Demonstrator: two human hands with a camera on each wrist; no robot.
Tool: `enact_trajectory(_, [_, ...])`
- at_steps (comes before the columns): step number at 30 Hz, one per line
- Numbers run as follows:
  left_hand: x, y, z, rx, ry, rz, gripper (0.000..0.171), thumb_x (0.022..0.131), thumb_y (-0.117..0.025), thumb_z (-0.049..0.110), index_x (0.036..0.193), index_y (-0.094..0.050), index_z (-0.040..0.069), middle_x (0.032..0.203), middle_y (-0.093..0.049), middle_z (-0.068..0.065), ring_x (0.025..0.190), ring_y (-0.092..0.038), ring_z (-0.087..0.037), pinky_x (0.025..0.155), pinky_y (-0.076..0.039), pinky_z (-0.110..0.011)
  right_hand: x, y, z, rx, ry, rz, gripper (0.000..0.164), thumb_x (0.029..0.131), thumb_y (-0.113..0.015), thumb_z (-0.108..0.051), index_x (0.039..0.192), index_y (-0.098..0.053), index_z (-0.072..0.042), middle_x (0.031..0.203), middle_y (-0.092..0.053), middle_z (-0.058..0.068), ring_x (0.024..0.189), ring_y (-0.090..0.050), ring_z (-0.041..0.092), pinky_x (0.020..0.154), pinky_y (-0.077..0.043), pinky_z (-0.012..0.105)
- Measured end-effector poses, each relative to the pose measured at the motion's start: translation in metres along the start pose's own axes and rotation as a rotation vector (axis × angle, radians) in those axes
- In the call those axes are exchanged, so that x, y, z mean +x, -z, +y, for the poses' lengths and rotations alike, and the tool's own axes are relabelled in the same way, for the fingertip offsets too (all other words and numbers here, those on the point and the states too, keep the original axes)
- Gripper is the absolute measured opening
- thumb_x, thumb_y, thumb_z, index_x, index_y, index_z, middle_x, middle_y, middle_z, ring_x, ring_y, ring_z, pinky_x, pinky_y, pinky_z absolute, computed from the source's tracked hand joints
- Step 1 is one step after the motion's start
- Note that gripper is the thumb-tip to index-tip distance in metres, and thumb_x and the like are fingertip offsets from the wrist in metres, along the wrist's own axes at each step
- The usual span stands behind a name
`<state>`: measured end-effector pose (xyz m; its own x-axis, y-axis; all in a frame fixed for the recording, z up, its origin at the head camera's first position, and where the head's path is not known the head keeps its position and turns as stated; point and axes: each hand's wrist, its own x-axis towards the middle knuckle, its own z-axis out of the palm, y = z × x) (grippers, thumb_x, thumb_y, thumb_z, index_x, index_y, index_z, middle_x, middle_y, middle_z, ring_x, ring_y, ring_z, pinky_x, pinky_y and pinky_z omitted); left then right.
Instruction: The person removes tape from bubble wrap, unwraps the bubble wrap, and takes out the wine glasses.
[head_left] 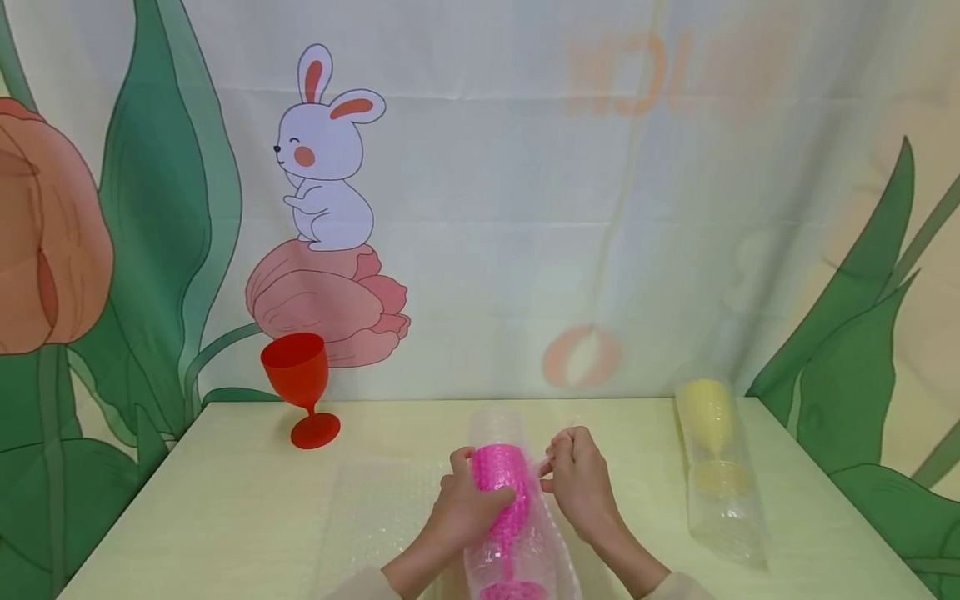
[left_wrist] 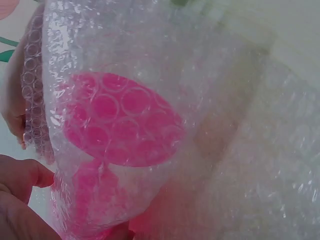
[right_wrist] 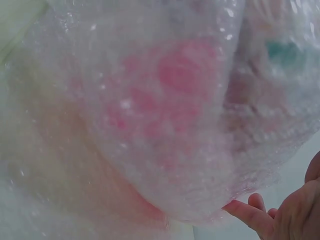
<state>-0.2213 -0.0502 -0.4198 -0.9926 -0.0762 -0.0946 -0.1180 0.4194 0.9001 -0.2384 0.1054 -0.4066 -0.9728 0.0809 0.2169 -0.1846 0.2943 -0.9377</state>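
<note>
A pink plastic goblet (head_left: 498, 463) lies lengthwise in front of me, rolled in clear bubble wrap (head_left: 546, 542). My left hand (head_left: 467, 510) grips the wrapped bowl from the left, thumb across its top. At the right side of the roll, my right hand (head_left: 582, 487) pinches the loose edge of the wrap with bent fingers. The left wrist view shows the goblet's round foot (left_wrist: 125, 120) through the bubbles. In the right wrist view the goblet is a blurred pink patch behind the wrap, a fingertip (right_wrist: 245, 212) at the wrap's lower edge.
A red goblet (head_left: 300, 371) stands unwrapped at the table's back left. At the right lies a yellow goblet (head_left: 708, 417) rolled in bubble wrap. Part of a wrap sheet (head_left: 367, 508) spreads flat left of my hands. A printed curtain (head_left: 480, 208) hangs behind the table (head_left: 187, 500).
</note>
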Motion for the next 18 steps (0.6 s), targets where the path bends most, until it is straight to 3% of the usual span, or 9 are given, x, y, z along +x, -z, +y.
enact_trajectory(8, [-0.0046,-0.0047,0.0007,0.059,-0.025,0.022,0.086,0.087,-0.076,0.030,0.148,-0.028,-0.005,0.115,-0.049,-0.030,0.089,-0.062,-0.038,0.073,-0.058,-0.059,-0.0019,-0.0034,-0.0010,0.100,-0.038,-0.010,0.026,0.110,-0.033,-0.012,0.105,-0.051,0.006,0.092,-0.059,0.014,0.073,-0.066,0.017,0.066,-0.062,0.035])
enact_trajectory(13, [-0.0013,-0.0054,-0.0005,0.154,-0.024,0.061,0.091,0.080,-0.084,0.037,0.144,-0.033,-0.004,0.106,-0.054,-0.024,0.089,-0.063,-0.037,0.074,-0.058,-0.057,-0.0030,-0.0033,0.0002,0.136,-0.057,-0.022,0.025,0.109,-0.032,-0.011,0.106,-0.049,0.007,0.093,-0.058,0.015,0.075,-0.065,0.019,0.067,-0.062,0.034])
enact_trajectory(18, [0.0046,-0.0010,0.0027,0.212,0.006,0.052,0.093,0.076,-0.085,0.037,0.141,-0.034,-0.006,0.102,-0.059,-0.023,0.088,-0.064,-0.036,0.074,-0.057,-0.055,-0.0031,-0.0009,0.0065,0.263,-0.124,-0.004,0.023,0.109,-0.031,-0.009,0.109,-0.046,0.008,0.101,-0.056,0.018,0.081,-0.063,0.020,0.069,-0.061,0.032])
